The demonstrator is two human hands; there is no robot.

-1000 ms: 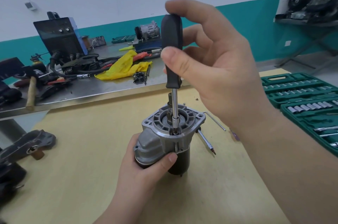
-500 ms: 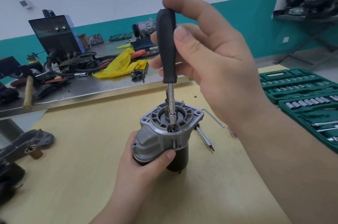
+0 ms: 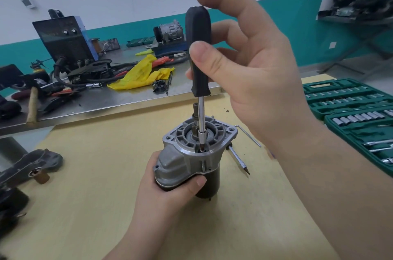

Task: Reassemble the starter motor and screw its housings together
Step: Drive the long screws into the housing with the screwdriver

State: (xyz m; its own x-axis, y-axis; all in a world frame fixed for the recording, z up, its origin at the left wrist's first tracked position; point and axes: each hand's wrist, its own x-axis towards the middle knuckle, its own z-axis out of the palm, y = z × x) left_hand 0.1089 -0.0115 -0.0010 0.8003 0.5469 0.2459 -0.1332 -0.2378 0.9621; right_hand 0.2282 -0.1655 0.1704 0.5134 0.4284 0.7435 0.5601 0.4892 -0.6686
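The starter motor stands upright on the yellow table, grey aluminium housing on top, black body below, shaft pointing up. My left hand grips its lower housing from the near side. A black-handled screwdriver stands vertical, its bit set in a screw hole at the front of the flange. My right hand pinches the handle between thumb and fingers, the index finger resting on its top.
A loose driver bit and a hex key lie right of the motor. A green socket set sits open at the right. A grey metal part lies at the left. The steel bench behind holds tools and a yellow rag.
My right thumb and fingers have shifted round the screwdriver handle, turning it. The motor and my left hand stay in place.
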